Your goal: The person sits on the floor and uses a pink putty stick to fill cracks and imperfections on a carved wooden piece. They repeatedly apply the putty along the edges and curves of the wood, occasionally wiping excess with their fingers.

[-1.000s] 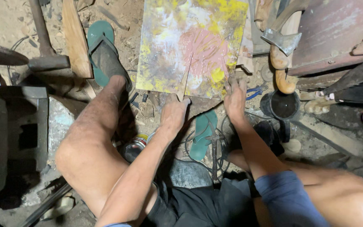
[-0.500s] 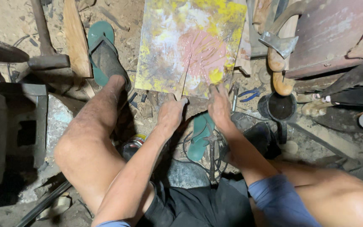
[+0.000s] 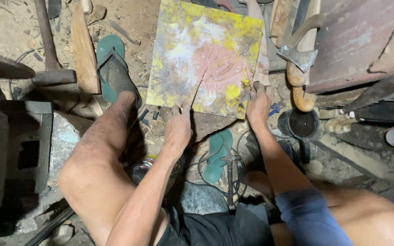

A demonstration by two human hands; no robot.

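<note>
Head view: the left hand (image 3: 178, 128) is closed on a thin stick (image 3: 194, 92), fingers pinched round its lower end, and the stick slants up so that its tip meets the pink paste (image 3: 222, 68) on the board (image 3: 178, 77). The right hand (image 3: 257, 103) is clamped on the board's lower right corner, fingers curled over the edge beside a yellow patch. The board is a square panel lying flat on the dirt floor, smeared with yellow, white and grey, with the pink paste raked into ridges on its right half.

Just left of the board a foot in a green sandal (image 3: 111, 68) rests on the ground, toes pointing up the frame, and a wooden plank (image 3: 83, 50) lies just beyond it. Farther left of the board lies a sledgehammer (image 3: 51, 64), its head near the plank's lower end. Below the board, between the 2 forearms, a second green sandal (image 3: 218, 155) lies among loops of dark wire, and a small hammer (image 3: 229, 171) lies across it. A tin can (image 3: 147, 165) shows under the left forearm, below the board's lower left corner.

Right of the board a hatchet (image 3: 297, 57) leans with its grey head near the board's upper right edge, its wooden handle running down toward a black round pot (image 3: 301, 123) that sits just right of the right hand. A rusty metal sheet (image 3: 356, 36) fills the area farther right of the board.
</note>
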